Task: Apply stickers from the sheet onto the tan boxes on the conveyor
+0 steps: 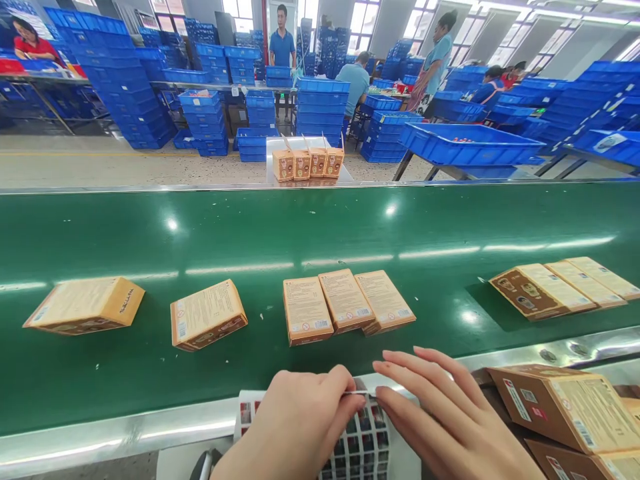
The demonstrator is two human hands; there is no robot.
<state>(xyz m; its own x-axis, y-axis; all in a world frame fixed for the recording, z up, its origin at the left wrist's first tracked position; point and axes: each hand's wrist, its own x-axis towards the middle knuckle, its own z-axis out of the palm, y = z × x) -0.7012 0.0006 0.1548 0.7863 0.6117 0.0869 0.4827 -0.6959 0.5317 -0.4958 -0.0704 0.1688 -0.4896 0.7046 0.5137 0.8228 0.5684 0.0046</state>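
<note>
My left hand (305, 413) is closed in a pinch between thumb and index finger on the thin white edge of a sticker sheet. The sticker sheet (363, 443), printed with a grid of small dark squares, hangs curved below the hands at the conveyor's near edge. Beside it on the right, my right hand (445, 407) has its fingers stretched out. One fingertip is at the end of the white edge; its thumb is hidden. Just beyond the hands, three cartons (345, 303) lie side by side on the green conveyor belt (270, 233).
More cartons lie on the belt at left (207, 317) and far right (555, 287). Stacked brown cartons (575, 407) stand near my right hand. Across the belt are small boxes (307, 163), a blue crate (470, 143), stacked crates and several people. A metal rail (115, 427) edges the belt.
</note>
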